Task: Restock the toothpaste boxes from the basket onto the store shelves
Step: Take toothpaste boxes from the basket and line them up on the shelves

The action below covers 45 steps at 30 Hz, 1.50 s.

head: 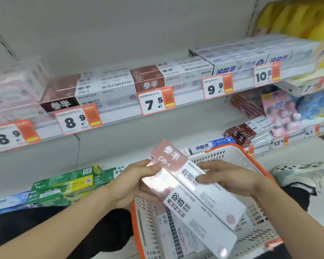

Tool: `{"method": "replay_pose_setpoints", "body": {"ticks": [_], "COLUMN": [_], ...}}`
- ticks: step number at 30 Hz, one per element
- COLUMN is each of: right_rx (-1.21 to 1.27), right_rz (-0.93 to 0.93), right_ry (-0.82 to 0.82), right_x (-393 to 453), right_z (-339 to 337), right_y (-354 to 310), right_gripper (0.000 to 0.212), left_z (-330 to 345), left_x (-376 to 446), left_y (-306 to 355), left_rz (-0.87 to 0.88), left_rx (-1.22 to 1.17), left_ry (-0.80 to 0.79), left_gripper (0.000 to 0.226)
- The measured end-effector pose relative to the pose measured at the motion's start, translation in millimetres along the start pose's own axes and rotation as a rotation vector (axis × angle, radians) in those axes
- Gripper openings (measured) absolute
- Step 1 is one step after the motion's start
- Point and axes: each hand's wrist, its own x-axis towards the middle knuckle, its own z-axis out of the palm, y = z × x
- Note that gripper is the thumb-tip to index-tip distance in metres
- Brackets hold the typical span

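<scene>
Two long white cardboard toothpaste boxes with glossy pink ends [191, 191], stacked askew, held above the white plastic basket with orange rim [258, 219]. Left hand [131, 186] grips the pink ends, fingers curled beneath, thumb on the top edge. Right hand [230, 179] holds the upper box from the far side, fingertips pressed on its white face. Below the grip, more pink-and-white boxes [174, 232] lie in the basket. Left of the grip: green toothpaste boxes [64, 186] on the lowest shelf. Above the grip: upper white metal shelf [120, 114] with matching boxes [94, 86] and orange-edged price tags [77, 119].
</scene>
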Motion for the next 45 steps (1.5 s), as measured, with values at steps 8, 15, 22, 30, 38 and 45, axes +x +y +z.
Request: {"method": "replay_pose_setpoints", "body": {"ticks": [8, 15, 22, 30, 38, 45], "right_rx": [-0.119, -0.245, -0.485, -1.154, -1.355, -1.342], "right_rz": [-0.126, -0.362, -0.495, -0.605, -0.483, -0.284], "right_ry": [0.058, 0.217, 0.413, 0.694, 0.55, 0.313], "right_x": [-17.6, -38.4, -40.1, 39.2, 208.4, 287.3], "right_z": [30.0, 54.4, 53.3, 68.3, 70.3, 72.3], "right_y": [-29.8, -90.6, -174.2, -294.6, -371.8, -360.4], "right_gripper": [0.044, 0.043, 0.048, 0.059, 0.061, 0.058], "left_z": [-2.9, 2.8, -19.0, -54.7, -105.3, -122.8], "left_x": [-20.2, -31.3, -40.1, -46.1, -57.6, -61.6], "left_y": [55.4, 122.9, 147.1, 135.6, 128.6, 123.9], "left_rz": [0.087, 0.36, 0.51, 0.594, 0.581, 0.596], "left_rx": [0.175, 0.317, 0.145, -0.169, -0.179, -0.202], "left_ry": [-0.021, 0.036, 0.007, 0.237, 0.361, 0.367], "left_gripper": [0.052, 0.053, 0.051, 0.048, 0.051, 0.049]}}
